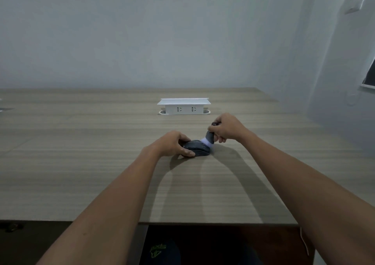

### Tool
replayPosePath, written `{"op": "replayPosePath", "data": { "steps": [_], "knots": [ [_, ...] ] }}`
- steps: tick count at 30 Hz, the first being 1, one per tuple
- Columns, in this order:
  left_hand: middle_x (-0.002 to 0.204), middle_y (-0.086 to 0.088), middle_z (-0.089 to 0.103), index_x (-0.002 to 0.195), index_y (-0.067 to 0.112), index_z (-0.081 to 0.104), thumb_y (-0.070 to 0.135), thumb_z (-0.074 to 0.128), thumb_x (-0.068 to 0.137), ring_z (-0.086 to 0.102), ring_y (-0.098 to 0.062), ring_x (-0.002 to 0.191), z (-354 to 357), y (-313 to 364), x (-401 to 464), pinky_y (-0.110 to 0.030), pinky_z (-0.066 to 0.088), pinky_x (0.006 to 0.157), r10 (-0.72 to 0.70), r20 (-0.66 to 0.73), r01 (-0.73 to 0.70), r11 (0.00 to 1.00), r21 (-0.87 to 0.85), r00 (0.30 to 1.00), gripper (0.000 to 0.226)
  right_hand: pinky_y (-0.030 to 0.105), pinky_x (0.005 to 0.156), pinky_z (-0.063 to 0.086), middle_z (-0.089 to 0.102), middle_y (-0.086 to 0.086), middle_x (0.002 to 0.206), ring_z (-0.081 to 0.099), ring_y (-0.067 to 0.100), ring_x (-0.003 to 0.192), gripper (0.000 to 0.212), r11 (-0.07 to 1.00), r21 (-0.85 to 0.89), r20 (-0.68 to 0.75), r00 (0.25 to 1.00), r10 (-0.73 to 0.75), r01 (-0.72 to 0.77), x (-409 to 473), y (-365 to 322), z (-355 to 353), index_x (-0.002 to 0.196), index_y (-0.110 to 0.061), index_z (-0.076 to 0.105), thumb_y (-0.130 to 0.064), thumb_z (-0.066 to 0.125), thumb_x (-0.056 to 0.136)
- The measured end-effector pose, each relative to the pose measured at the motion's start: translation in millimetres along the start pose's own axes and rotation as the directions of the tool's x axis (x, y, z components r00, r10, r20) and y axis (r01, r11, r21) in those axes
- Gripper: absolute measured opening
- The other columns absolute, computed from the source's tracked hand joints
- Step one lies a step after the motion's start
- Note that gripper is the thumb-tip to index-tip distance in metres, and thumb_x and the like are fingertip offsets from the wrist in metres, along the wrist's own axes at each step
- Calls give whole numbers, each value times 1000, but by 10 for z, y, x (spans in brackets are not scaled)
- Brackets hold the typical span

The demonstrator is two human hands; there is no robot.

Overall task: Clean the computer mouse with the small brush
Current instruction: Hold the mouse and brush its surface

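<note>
A dark computer mouse (197, 148) lies on the wooden table (81, 163), about mid-depth and slightly right of centre. My left hand (172, 143) grips its left side, thumb on the near edge and fingers over the far edge. My right hand (227, 129) is closed around the dark handle of a small brush (209, 138). The brush points down and to the left, and its white bristles touch the mouse's right top. Part of the handle is hidden inside my fist.
A white pop-up socket box (184, 106) stands open on the table behind the mouse. The table's near edge runs across the lower frame, with dark space under it. A pale wall rises behind the table, and a window corner shows at the far right.
</note>
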State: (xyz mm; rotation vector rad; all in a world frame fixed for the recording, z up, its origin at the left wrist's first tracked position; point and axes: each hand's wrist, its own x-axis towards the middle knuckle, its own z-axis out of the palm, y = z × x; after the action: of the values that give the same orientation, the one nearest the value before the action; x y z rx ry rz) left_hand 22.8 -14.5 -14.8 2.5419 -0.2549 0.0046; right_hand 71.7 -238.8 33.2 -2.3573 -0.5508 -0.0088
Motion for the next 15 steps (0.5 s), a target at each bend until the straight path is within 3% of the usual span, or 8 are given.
{"op": "replayPosePath", "data": {
  "steps": [2, 6, 10, 15],
  "knots": [
    [97, 8, 77, 111, 23, 76, 47, 85, 67, 70, -11, 92, 0, 5, 4, -35, 55, 91, -1, -1, 1, 1000, 2, 1000, 51, 16, 36, 46, 69, 12, 59, 53, 4, 30, 22, 999, -36, -19, 1000, 24, -25, -3, 1, -23, 75, 4, 70, -4, 60, 92],
    [92, 8, 77, 106, 25, 77, 49, 85, 65, 71, -13, 90, -6, -6, 12, -38, 56, 90, -7, -2, 7, 1000, -12, 1000, 49, 22, 41, 47, 68, 10, 58, 56, 8, 35, 21, 996, 80, -38, 999, -31, 34, 1, -31, -13, 73, -2, 68, -6, 60, 92],
    [96, 4, 77, 110, 22, 76, 45, 86, 67, 71, -14, 92, 2, 7, 4, -38, 56, 92, -9, -8, 9, 1000, -27, 1000, 50, 19, 40, 48, 68, 10, 57, 57, 10, 35, 20, 997, -73, 13, 1000, 9, -8, 8, 5, 0, 75, 4, 72, -3, 61, 90],
    [94, 4, 77, 108, 22, 76, 45, 86, 67, 71, -14, 90, -2, 23, -9, -38, 56, 90, -23, -14, 22, 999, -32, 1000, 48, 18, 40, 47, 69, 10, 62, 56, 6, 36, 16, 998, 47, 22, 999, -46, 44, -19, -56, -15, 85, 2, 70, -9, 63, 95]
  ]
}}
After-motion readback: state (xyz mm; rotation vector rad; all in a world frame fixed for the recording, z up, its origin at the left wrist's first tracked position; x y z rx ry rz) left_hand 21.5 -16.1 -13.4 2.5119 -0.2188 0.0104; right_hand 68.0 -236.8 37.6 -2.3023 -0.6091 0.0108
